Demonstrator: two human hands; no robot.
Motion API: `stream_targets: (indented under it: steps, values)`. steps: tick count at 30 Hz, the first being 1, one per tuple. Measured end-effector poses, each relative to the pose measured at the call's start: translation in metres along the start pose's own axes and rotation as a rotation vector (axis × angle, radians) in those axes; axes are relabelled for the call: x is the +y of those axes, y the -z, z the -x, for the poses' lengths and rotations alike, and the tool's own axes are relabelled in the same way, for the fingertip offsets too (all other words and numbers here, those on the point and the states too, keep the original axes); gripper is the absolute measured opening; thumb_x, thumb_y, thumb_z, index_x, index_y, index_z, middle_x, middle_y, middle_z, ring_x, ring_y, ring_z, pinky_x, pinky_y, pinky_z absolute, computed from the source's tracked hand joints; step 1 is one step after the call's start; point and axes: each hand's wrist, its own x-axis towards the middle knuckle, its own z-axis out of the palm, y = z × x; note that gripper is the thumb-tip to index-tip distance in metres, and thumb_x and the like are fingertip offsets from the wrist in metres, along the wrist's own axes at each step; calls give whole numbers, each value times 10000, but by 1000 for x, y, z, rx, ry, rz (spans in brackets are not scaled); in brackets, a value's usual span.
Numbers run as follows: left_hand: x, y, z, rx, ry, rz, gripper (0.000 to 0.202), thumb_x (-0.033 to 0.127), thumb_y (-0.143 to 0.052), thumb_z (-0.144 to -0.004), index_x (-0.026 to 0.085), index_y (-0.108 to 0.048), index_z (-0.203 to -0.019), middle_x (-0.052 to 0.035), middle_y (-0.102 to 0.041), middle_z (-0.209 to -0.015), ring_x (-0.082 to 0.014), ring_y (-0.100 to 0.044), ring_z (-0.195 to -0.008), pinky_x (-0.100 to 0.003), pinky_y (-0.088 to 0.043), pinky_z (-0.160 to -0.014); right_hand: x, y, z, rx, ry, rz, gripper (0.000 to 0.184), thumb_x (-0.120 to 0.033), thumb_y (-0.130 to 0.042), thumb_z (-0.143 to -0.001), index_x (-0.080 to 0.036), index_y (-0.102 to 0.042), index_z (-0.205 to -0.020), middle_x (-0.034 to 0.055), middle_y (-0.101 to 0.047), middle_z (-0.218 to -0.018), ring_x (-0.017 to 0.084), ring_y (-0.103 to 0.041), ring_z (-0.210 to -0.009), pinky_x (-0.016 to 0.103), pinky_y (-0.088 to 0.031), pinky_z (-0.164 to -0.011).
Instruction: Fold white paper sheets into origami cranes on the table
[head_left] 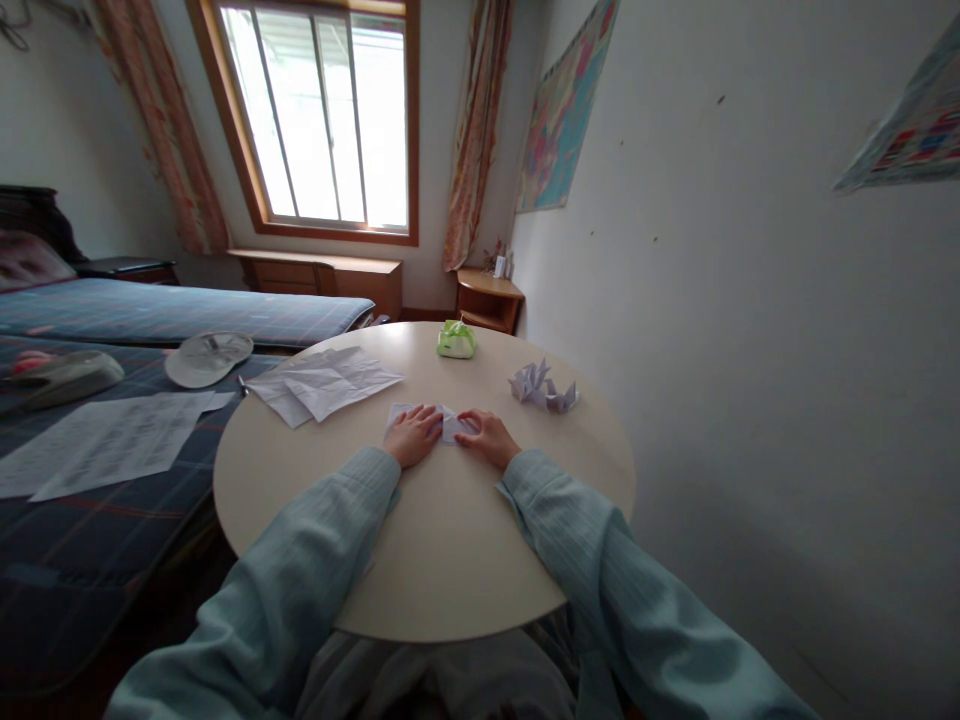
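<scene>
A small folded piece of paper [451, 428] lies on the round table in front of me. My left hand [414, 434] rests flat on its left part, fingers stretched out over it and covering much of that side. At the right end, my right hand [487, 438] has its thumb and fingers closed on the paper's edge. Right of the hands stand several folded paper figures [534, 384] with pointed tips. Creased, opened-out sheets of white paper [330, 380] are spread at the table's left.
The round table [450, 560] has a green and white tissue pack [457, 340] near its far edge. Close on the left is a bed with a plaid cover [97, 540], bearing printed sheets [112, 440] and a white cap [209, 358]. A white wall [735, 350] stands to the right.
</scene>
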Motion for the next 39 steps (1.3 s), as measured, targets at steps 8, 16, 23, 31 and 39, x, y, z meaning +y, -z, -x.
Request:
stream_targets:
  steps: [8, 16, 23, 31, 39]
  values:
    - [0, 0, 0, 0, -3, -1, 398, 344, -256, -887, 269, -427, -1239, -3, -376, -1371, -208, -295, -1278, -409, -265, -1041, -2, 0, 1, 4, -7, -141, 403, -212, -664, -614, -119, -580, -997, 86, -628, -989, 169, -574, -909, 308, -431, -852]
    - [-1, 0, 0, 4, -2, 18, 415, 368, -271, -879, 260, -413, -1253, -5, -363, -1379, -210, -288, -1280, -401, -255, -1047, -2, -1, 1, 23, 4, -192, 396, -206, -656, -604, -162, -560, -985, 43, -623, -957, 145, -574, -830, 293, -455, -777]
    - [0, 0, 0, 2, -1, 12, 416, 358, -280, -877, 252, -412, -1257, -11, -368, -1376, -211, -294, -1278, -405, -263, -1042, -1, -2, 1, 50, 2, -173, 395, -207, -638, -608, -140, -550, -987, 65, -599, -989, 136, -550, -799, 295, -443, -766]
    - [1, 2, 1, -5, 1, 12, 415, 359, -280, -877, 249, -413, -1254, -6, -368, -1376, -214, -292, -1279, -401, -259, -1044, 2, -3, -1, 62, 21, -165, 407, -225, -637, -611, -154, -539, -1000, 56, -592, -973, 131, -536, -761, 296, -437, -743]
    - [1, 2, 0, -3, 3, 13, 413, 364, -279, -875, 259, -416, -1250, -7, -368, -1376, -210, -288, -1282, -402, -258, -1042, 3, -4, -1, 62, 24, -169, 453, -222, -640, -604, -150, -522, -1035, 62, -590, -986, 137, -540, -778, 299, -433, -746]
